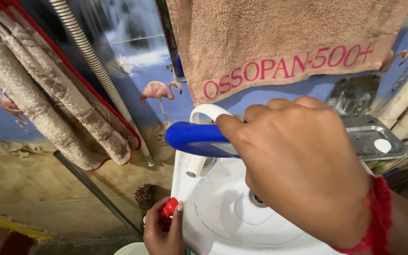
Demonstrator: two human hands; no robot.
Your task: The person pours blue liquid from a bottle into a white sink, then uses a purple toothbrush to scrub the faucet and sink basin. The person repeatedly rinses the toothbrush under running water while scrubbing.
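While the right hand [303,170] grips the blue handle [194,139] mid-frame over the white basin [223,217], the left hand [162,229] pinches a small red cap [169,207] at the bottom. The handle looks hard, light and slippery; hold its thick end.

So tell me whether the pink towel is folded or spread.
Spread: the pink towel hangs flat above the white basin, its lower hem fully visible.

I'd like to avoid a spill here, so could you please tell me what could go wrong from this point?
1. The right hand holds a blue handle over the white basin; it hides the drain, so it may scrub blind.
2. The left hand pinches a red cap at the basin's edge; it could slip and fall outside.
3. The pink towel hangs just above and may get splashed.
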